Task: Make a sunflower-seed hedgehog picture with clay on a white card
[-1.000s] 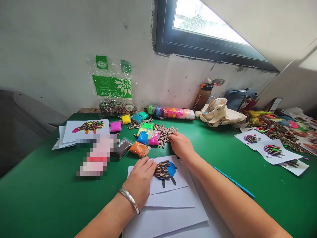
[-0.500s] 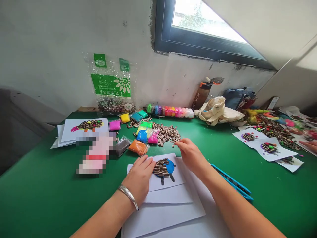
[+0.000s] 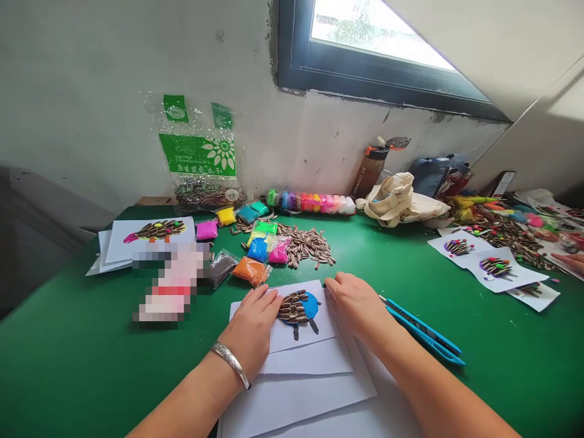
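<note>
My left hand [image 3: 253, 322], wearing a silver bangle, lies with outstretched fingers on a white sheet [image 3: 301, 348] and holds it down. On that sheet is an animal figure of blue clay [image 3: 310, 306] with dark legs; rows of striped sunflower seeds [image 3: 294, 308] cover its body, partly under my left fingertips. My right hand [image 3: 353, 304] is at the sheet's upper right corner, thumb and fingers pinched together; whatever is between them is hidden. Beyond it lies a loose pile of sunflower seeds [image 3: 308, 245]. More white paper [image 3: 296, 401] is stacked beneath the sheet.
Bags of coloured clay [image 3: 250, 269] lie left of the seeds. A blue cutter-like tool [image 3: 424, 334] rests by my right forearm. Finished seed pictures [image 3: 157, 234] are at left, others [image 3: 497, 266] at right. A bottle [image 3: 368, 170] and cloth bag [image 3: 401, 201] stand by the wall.
My right hand has drawn back from the edge of the seed pile to the upper right corner of the sheet. My left hand stays on the paper; the view has shifted slightly.
</note>
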Action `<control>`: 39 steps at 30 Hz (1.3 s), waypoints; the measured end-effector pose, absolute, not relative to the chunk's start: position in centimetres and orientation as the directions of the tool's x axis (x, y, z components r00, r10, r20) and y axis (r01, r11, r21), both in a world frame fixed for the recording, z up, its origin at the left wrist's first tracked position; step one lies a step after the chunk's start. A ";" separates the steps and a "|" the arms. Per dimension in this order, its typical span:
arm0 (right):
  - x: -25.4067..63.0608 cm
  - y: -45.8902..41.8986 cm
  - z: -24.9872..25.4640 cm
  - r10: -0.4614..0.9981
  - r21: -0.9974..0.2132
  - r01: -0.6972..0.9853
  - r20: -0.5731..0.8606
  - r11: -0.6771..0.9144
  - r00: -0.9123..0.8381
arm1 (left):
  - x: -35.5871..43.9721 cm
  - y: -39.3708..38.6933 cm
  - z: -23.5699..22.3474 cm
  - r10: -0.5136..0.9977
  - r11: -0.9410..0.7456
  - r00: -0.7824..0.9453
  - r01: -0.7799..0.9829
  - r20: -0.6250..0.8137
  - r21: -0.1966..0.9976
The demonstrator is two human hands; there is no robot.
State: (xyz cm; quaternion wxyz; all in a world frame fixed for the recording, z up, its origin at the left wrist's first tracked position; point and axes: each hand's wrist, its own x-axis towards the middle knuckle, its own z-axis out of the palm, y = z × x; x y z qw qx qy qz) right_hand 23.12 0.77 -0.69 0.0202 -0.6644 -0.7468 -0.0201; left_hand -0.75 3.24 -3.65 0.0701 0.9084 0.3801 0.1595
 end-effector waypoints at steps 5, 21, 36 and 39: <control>22.9 1.0 -0.8 0.991 -0.574 0.816 0.136 0.069 0.012 | -0.8 3.2 -3.7 0.704 -0.710 0.668 0.668 0.240 0.224; 20.6 0.6 -1.2 0.995 -0.766 0.637 0.103 0.086 -0.010 | -0.2 2.9 -2.4 0.629 -0.769 0.638 0.596 0.444 0.231; 20.3 0.6 -1.6 0.990 -0.740 0.664 0.140 0.104 0.002 | -0.1 2.8 -2.5 0.648 -0.759 0.660 0.603 0.380 0.248; 20.3 0.6 -1.4 0.988 -0.711 0.692 0.155 0.127 -0.022 | 0.0 2.8 -2.5 0.652 -0.756 0.659 0.605 0.375 0.250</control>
